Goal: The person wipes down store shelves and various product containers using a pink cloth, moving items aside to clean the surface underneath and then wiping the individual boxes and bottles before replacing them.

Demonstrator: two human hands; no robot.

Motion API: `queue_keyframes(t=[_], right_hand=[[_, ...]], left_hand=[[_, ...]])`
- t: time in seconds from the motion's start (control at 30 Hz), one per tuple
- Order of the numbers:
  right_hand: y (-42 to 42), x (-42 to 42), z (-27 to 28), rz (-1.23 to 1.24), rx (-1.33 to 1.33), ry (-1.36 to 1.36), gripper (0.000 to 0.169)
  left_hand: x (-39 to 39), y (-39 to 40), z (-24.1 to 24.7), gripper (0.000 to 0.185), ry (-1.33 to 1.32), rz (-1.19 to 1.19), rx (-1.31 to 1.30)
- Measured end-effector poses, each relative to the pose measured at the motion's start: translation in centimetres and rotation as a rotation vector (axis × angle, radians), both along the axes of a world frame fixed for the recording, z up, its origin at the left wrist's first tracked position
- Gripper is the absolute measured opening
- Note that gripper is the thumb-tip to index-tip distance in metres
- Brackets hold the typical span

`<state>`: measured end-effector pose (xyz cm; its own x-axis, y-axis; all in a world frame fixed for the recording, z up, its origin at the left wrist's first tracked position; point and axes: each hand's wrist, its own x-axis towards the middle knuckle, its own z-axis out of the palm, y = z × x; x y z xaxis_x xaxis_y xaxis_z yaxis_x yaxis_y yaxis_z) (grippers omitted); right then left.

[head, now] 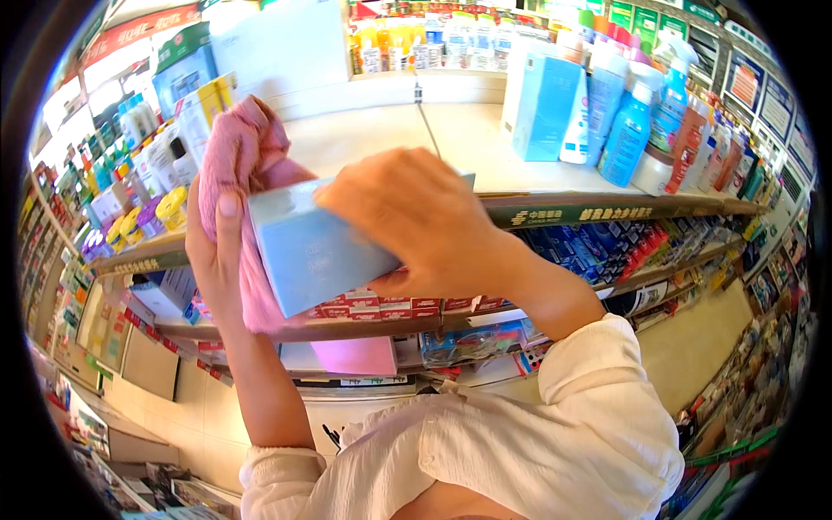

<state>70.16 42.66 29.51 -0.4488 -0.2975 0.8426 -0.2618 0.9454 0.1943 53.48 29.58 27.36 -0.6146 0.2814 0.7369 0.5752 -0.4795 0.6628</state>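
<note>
A light blue cardboard box [318, 260] is held up lengthwise in front of the shelf. My right hand [422, 221] grips it from above, fingers over its upper side and thumb beneath; the hand is slightly blurred. A pink cloth [244, 149] is bunched in my left hand [221, 253], pressed against the box's left end, with part hanging below. The shelf top [383, 130] lies just behind the box. A similar blue box [546, 104] stands upright on it, right of my hands.
Spray bottles [627, 140] and other bottles crowd the shelf's right end. Yellow and purple tubs [170, 208] line its left end. A thin cable [426, 120] crosses the shelf top. Lower shelves hold red cartons [364, 307], blue packages [572, 250] and a pink box [356, 354].
</note>
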Motion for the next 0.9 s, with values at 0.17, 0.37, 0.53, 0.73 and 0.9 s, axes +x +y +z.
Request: queue_keyframes(t=[0.17,0.37,0.53,0.73,0.9], right_hand=[[-0.6,0.6,2.0,0.599,-0.965,0.003,0.075],[-0.6,-5.5,0.7,0.665,-1.022,0.025,0.077],[1.9,-9.0,1.8,0.473,-0.895,0.113,0.075],[5.5,-16.3,3.3,0.123,-0.953,-0.137,0.091],[6.4,-22.7,2.5,0.036,-0.896,-0.110,0.096]], left_hand=[[1.8,2.0,0.2,0.051,-0.343,-0.192,0.087],[2.7,2.7,-2.2,0.050,-0.452,-0.786,0.297],[1.4,0.1,-4.7,0.060,-0.566,-0.927,0.351],[-3.1,-1.1,-6.9,0.062,-0.323,-0.525,0.729],[-5.6,-1.4,-8.1,0.055,-0.362,-0.273,0.782]])
